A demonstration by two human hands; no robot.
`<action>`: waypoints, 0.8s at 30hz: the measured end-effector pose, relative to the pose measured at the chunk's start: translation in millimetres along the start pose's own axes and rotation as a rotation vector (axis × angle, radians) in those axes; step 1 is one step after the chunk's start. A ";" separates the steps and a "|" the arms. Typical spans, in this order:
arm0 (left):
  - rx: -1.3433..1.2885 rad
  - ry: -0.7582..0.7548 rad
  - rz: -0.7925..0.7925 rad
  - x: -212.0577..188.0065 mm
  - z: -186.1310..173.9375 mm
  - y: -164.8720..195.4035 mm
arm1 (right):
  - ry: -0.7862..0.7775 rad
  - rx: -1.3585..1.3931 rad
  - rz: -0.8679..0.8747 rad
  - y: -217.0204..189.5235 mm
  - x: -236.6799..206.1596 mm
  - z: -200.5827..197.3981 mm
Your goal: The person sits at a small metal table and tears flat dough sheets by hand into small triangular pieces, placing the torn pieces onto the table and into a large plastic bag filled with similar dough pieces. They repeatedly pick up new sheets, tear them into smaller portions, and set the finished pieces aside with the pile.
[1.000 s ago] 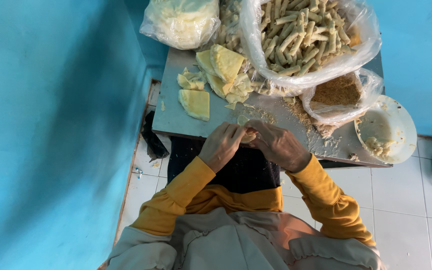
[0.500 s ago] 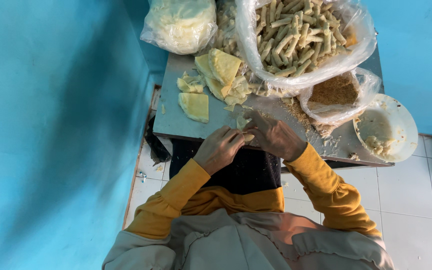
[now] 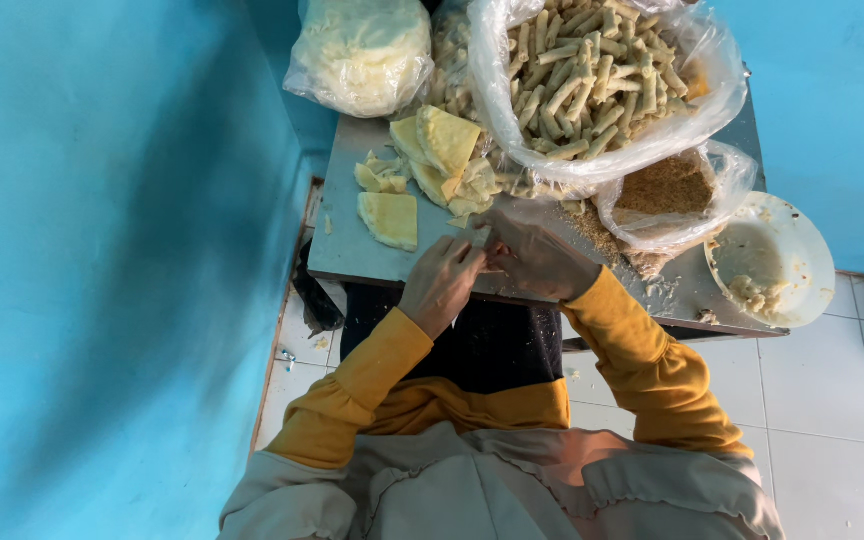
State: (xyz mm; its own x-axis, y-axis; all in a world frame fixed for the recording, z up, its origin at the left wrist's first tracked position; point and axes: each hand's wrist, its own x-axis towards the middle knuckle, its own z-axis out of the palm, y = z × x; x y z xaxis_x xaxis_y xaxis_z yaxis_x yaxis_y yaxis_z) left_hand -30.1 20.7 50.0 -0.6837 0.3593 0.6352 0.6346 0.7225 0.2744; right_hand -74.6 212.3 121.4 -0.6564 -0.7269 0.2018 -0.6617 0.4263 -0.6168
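My left hand (image 3: pixel 442 283) and my right hand (image 3: pixel 535 262) meet at the near edge of a grey metal table (image 3: pixel 352 255), fingers closed together around a small pale roll (image 3: pixel 479 240) of thin wrapper. The roll is mostly hidden by my fingers. Just beyond my hands lies a pile of pale yellow wrapper sheets (image 3: pixel 439 150), with one flat sheet (image 3: pixel 390 218) to the left of it.
A large clear bag of finished rolls (image 3: pixel 597 75) fills the table's far side. A bag of brown crumbs (image 3: pixel 667 190) sits at right, next to a white bowl (image 3: pixel 792 235) with batter. Another bag of pale sheets (image 3: pixel 362 50) lies far left. A blue wall runs along the left.
Both hands have moved slightly forward onto the table edge, still working the small roll between the fingers. The view has shifted a little.
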 end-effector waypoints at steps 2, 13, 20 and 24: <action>0.024 -0.001 -0.021 -1.7 -4.6 3.2 | 0.021 -0.017 -0.027 4.0 2.5 4.0; 0.102 0.003 0.034 -15.9 -1.2 22.6 | 0.189 -0.386 -0.061 -1.4 -42.3 23.6; -0.197 -0.037 -0.226 8.3 7.3 8.3 | 0.095 -0.144 -0.084 16.8 -13.4 13.2; -0.381 -0.130 -0.264 19.2 2.7 -8.2 | -0.042 0.057 0.158 25.5 -3.9 1.4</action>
State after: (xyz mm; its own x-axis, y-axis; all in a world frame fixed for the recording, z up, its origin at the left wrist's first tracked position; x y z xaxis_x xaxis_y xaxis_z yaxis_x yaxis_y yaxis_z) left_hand -49.4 23.3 58.0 -0.8630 0.2813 0.4196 0.5039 0.5394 0.6746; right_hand -88.4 225.3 103.8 -0.7341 -0.6757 0.0672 -0.5290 0.5071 -0.6805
